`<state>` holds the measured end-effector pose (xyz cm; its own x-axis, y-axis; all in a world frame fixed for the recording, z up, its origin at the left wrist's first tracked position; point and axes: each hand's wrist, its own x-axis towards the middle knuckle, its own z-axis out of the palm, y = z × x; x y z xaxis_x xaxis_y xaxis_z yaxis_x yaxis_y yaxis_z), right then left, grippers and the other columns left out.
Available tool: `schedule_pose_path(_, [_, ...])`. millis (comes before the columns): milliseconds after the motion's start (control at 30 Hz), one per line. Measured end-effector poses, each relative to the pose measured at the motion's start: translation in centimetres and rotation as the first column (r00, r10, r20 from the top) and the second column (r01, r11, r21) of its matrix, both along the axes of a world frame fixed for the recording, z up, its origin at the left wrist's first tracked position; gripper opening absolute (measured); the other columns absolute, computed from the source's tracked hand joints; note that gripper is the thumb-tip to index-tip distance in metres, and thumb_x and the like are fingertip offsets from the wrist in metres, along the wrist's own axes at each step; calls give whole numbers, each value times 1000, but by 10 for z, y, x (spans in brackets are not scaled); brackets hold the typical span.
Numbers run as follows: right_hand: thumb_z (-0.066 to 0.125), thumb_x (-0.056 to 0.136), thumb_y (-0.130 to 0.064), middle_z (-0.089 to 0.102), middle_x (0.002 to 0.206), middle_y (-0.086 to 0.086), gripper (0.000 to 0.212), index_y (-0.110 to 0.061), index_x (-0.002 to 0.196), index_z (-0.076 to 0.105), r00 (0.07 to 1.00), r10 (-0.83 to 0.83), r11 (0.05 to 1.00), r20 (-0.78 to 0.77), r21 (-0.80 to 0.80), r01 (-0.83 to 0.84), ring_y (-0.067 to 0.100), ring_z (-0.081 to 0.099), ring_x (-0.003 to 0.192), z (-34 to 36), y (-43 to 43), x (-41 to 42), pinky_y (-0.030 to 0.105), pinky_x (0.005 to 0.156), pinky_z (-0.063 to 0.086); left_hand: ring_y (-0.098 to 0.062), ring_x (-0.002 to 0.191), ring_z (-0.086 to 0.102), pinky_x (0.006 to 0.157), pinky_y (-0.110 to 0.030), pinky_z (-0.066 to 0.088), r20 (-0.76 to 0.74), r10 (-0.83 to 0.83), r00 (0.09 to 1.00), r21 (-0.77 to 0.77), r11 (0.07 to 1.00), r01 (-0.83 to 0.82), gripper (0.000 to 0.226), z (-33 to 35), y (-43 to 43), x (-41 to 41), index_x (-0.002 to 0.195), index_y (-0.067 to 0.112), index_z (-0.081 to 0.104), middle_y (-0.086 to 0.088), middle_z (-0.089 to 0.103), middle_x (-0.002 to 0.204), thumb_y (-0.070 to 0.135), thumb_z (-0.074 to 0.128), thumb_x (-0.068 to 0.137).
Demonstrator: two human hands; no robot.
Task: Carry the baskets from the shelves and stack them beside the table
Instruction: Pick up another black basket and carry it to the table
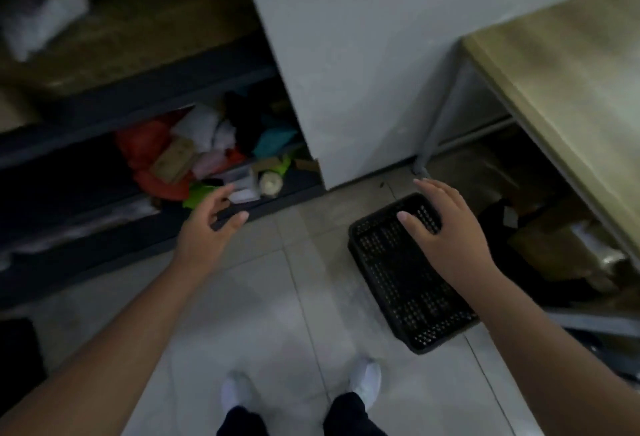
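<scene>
Head view looks steeply down at a pale tiled floor (277,314), with both bare forearms reaching forward. The black perforated basket (408,283) lies on the tiles at the right, just beside the table (561,89), near the grey table leg (436,130) and the white wall (363,54). Whether it is a single basket or several nested cannot be told.

The right hand (446,227) is above the far end of the basket, palm down, fingers loosely spread and slightly curled, the thumb held apart from the rest. It grips nothing; whether the fingertips touch the basket rim or hang over it cannot be told because of motion blur.

The left hand (211,221) is out toward the dark shelves (104,117), fingers apart and gently curved, thumb separated from the index finger, empty. It appears in front of the lower shelf edge without clearly touching it.

On the lower shelf lie a heap of coloured cloth and packets (207,151), blurred. Two white shoes (365,380) and dark trouser legs show at the bottom edge.
</scene>
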<state>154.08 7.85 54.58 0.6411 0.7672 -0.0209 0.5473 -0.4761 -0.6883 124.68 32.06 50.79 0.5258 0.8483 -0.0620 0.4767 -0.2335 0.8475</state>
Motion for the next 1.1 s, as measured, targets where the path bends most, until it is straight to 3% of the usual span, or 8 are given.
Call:
schedule_pose_path(133, [68, 87, -39, 52, 142, 1, 56, -22, 139, 53, 990, 139, 990, 16, 36, -140, 17, 46, 133, 20, 48, -74, 22, 105, 30, -15, 124, 58, 101, -30, 43, -26, 180, 983, 45, 983, -178, 49, 27, 4, -127, 130, 41, 55, 6, 59, 137, 45, 69, 83])
schedule_pose_path(267, [65, 85, -49, 48, 146, 0, 66, -25, 144, 46, 955, 297, 952, 16, 69, -297, 17, 43, 136, 50, 99, -188, 23, 105, 31, -6, 126, 52, 93, -7, 35, -26, 329, 944, 126, 938, -323, 66, 62, -4, -257, 141, 32, 52, 10, 54, 143, 54, 70, 82])
schedule_pose_path(400, [65, 82, -56, 43, 151, -3, 74, -32, 147, 40, 894, 448, 890, 9, 88, -447, 17, 39, 138, 87, 139, -337, 28, 107, 34, 0, 126, 48, 92, -1, 31, 16, 440, 898, 210, 877, -433, 70, 104, -17, -398, 145, 38, 46, 16, 50, 144, 61, 69, 82])
schedule_pose_path(633, [57, 77, -65, 40, 154, -4, 83, -29, 149, 37, 778, 628, 776, 9, 66, -628, 14, 35, 141, 125, 170, -591, 32, 113, 31, -8, 133, 46, 100, -21, 35, 60, 627, 777, 202, 755, -624, 79, 149, -61, -661, 147, 37, 44, 15, 49, 147, 69, 63, 77])
schedule_pose_path(767, [68, 85, -47, 39, 155, -2, 74, -25, 149, 37, 710, 703, 710, -19, 44, -702, 13, 32, 142, 125, 193, -714, 23, 111, 21, -8, 132, 48, 96, -14, 34, 61, 721, 690, 201, 669, -716, 80, 157, -77, -782, 146, 37, 45, 16, 51, 145, 72, 61, 76])
schedule_pose_path(867, [69, 86, -42, 40, 154, 1, 72, -24, 149, 39, 649, 760, 650, -43, 44, -759, 13, 33, 141, 119, 216, -788, 22, 109, 22, -4, 130, 48, 94, -12, 34, 75, 781, 620, 175, 602, -779, 79, 153, -79, -852, 145, 41, 45, 16, 51, 145, 76, 61, 76])
schedule_pose_path(967, [68, 87, -42, 40, 154, 1, 72, -23, 149, 37, 580, 811, 584, -82, 34, -811, 13, 33, 142, 107, 252, -852, 23, 110, 23, -5, 130, 48, 96, -18, 36, 72, 836, 543, 135, 532, -836, 78, 136, -75, -908, 143, 42, 45, 17, 51, 144, 77, 62, 75])
schedule_pose_path(1100, [67, 88, -42, 38, 155, 2, 72, -24, 150, 37, 510, 848, 518, -146, 18, -855, 13, 33, 141, 84, 311, -929, 26, 111, 24, -8, 128, 50, 95, -23, 38, 44, 904, 425, 82, 420, -904, 74, 103, -54, -971, 144, 38, 46, 16, 51, 144, 68, 66, 79])
